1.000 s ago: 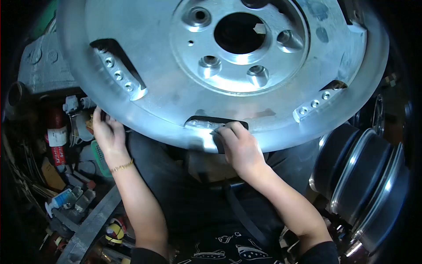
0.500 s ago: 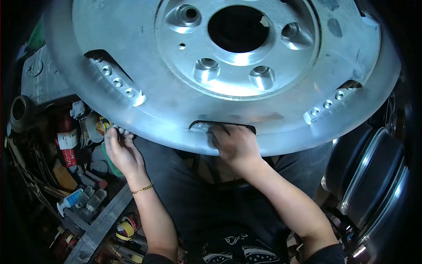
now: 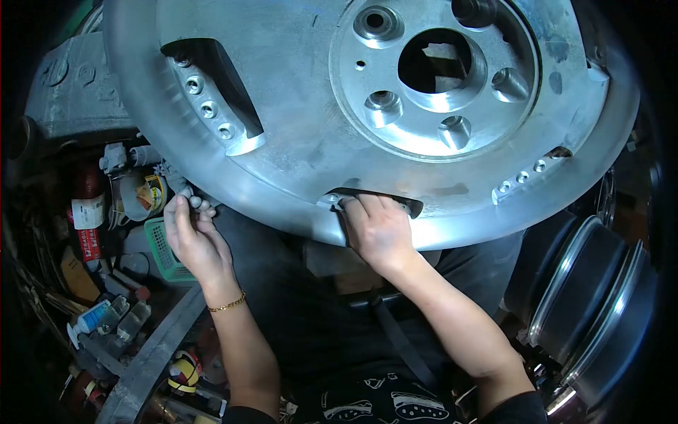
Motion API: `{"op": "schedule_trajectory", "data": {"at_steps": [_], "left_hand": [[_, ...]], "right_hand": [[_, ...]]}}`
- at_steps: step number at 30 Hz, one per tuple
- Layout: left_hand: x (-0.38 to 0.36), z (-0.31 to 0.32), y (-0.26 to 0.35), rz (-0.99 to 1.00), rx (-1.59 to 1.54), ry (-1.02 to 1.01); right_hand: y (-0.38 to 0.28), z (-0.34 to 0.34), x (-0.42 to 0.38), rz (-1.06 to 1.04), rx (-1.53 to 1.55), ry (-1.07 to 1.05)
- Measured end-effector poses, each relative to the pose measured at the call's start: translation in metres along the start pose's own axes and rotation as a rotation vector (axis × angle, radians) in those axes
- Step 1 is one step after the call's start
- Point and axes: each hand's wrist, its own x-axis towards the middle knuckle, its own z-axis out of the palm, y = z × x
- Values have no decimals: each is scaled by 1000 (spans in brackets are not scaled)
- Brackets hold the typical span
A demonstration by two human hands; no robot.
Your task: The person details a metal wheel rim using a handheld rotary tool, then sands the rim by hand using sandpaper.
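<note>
A large bare-metal wheel [image 3: 282, 106] fills the upper view, with a round center bore, several bolt holes and slots near its rim. My right hand [image 3: 381, 230] is closed at the lower slot [image 3: 417, 207], its fingertips reaching inside and out of sight. Whether it holds anything there is hidden. Just off the wheel's lower left edge, my left hand [image 3: 196, 240] is curled, thumb near the fingers, with grey-looking fingertips. What it pinches, if anything, is too small to make out.
Dark wheel rims with shiny lips [image 3: 586, 297] stand at the right. On the left are a green basket [image 3: 161, 249], a red bottle with a white label [image 3: 87, 212], a blue-and-white tube [image 3: 92, 318], yellow tape [image 3: 185, 372] and a metal beam [image 3: 152, 357].
In view, the wheel's center has shifted right and slightly down, and the left slot looks wider. My right hand stays at the lower slot. My left hand is nearly where it was.
</note>
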Motion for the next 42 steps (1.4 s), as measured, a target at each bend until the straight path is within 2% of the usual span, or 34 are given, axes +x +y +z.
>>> {"op": "schedule_trajectory", "data": {"at_steps": [5,7,8,11,15,21,26,33,34,40,42], "left_hand": [[1,-2,0,-2,-14,24],[0,-3,2,-5,-26,10],[0,-3,2,-4,-32,-10],[0,-1,0,-4,-47,0],[2,-4,0,-1,-47,0],[1,-6,-1,-8,-95,-50],[2,-7,0,-4,-95,-24],[0,-1,0,-21,-89,-20],[0,0,1,-14,-87,-2],[1,-3,0,-16,-106,9],[0,-4,0,-24,-112,-18]], "right_hand": [[9,-6,-9,-22,-50,-15],[7,-4,-8,-50,-58,56],[3,-1,-6,-17,-46,-5],[-6,8,6,-46,-29,18],[16,-11,-14,-66,-81,-56],[-3,5,2,-50,-28,-28],[17,-4,-15,-81,-65,-26],[0,3,4,-85,-8,-4],[7,0,-5,-70,-28,-51],[-3,8,2,-39,-9,-42],[-6,11,10,-74,-2,25]]}}
